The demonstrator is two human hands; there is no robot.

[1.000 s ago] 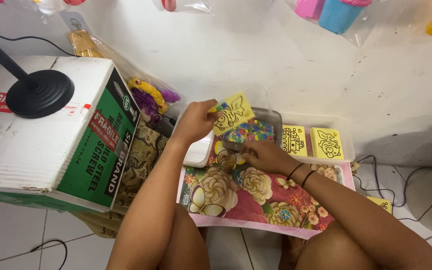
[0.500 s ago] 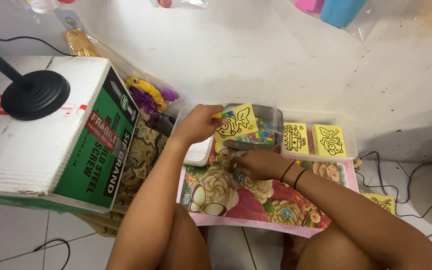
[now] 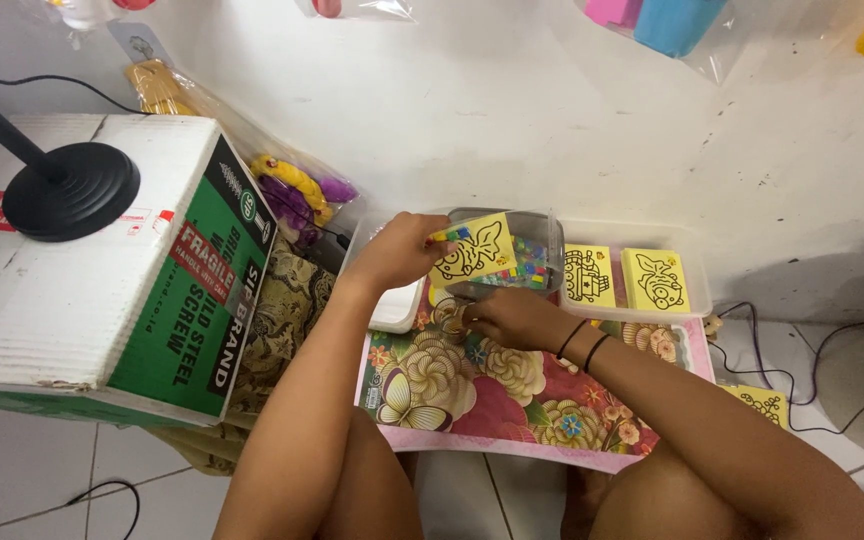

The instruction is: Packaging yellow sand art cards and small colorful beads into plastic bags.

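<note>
Where the view begins at the far left, a cardboard box [image 3: 102, 290] lies on its side, well apart from both hands, with a round black stand base [image 3: 70, 190] resting on its top face. Between the box and the left hand, a patterned cloth [image 3: 287, 305] and a clear bag of yellow and purple items [image 3: 297, 190] lie against the wall.

The left hand [image 3: 400, 252] is raised over a white tray [image 3: 397, 305]. Its fingers [image 3: 430, 237] are clamped on the left edge of a yellow card [image 3: 477, 250] printed with a black line drawing. The card stands tilted, lifted clear of the surface, directly in front of a clear tub [image 3: 527, 265] filled with small multicoloured pieces.

Just below the card, the right hand [image 3: 512, 318] rests low on a floral mat [image 3: 512, 385], with two dark bands [image 3: 584, 345] around the wrist. Its fingers [image 3: 467, 318] are curled together near the front of the tub; whether they pinch anything cannot be told, as the fingertips are too small to resolve.

To the right of the right-hand fingers, a shallow clear tray [image 3: 697, 290] holds two more yellow cards: one [image 3: 588, 275] nearest the tub, one [image 3: 656, 280] beyond it. Further right, near the forearm, another yellow card [image 3: 762, 402] lies on the floor beside dark cables [image 3: 812, 400].
</note>
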